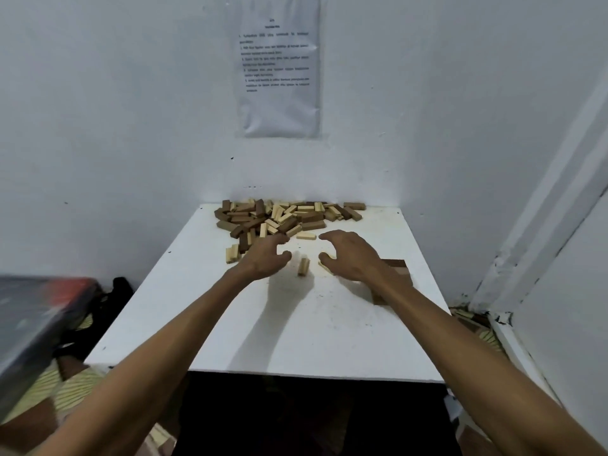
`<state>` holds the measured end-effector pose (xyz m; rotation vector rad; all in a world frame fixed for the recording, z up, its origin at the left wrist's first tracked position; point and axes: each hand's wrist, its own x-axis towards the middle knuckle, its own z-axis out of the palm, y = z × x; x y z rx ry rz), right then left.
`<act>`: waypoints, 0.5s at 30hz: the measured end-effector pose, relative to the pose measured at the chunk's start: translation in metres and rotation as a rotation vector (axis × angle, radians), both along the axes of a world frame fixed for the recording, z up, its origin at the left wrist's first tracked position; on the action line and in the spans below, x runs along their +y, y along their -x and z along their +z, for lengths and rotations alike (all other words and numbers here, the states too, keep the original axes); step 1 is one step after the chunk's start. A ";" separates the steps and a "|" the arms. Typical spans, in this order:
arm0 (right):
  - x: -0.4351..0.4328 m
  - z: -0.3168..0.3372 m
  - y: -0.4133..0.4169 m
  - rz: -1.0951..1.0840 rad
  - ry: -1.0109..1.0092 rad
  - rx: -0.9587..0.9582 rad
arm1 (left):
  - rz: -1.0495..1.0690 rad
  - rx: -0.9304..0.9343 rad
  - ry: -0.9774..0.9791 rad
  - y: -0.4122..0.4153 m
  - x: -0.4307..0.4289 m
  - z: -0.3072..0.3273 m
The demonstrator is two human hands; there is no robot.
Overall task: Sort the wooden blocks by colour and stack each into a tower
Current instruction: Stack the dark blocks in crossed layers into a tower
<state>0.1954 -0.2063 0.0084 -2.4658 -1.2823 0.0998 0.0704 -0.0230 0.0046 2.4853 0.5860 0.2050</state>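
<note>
A heap of light and dark wooden blocks (283, 217) lies at the far edge of the white table (279, 324), against the wall. One light block (303, 266) sits blurred between my hands, touching neither. My left hand (266, 256) hovers just left of it, fingers loosely curved and holding nothing. My right hand (348, 255) hovers just right of it, fingers spread and curved, empty; a light block (324, 265) shows partly under its thumb. A low stack of brown blocks (396, 271) stands behind my right wrist, partly hidden. Two light blocks (232, 253) lie left of my left hand.
White walls close in the table at the back and right, with a printed sheet (278, 67) taped above. A dark case (36, 324) and a black bag (108, 301) sit on the floor to the left. A few blocks (467, 320) lie on the floor at the right.
</note>
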 end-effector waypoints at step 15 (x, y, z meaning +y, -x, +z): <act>0.110 -0.040 -0.085 -0.012 0.172 -0.081 | -0.207 0.276 -0.625 -0.077 0.084 -0.038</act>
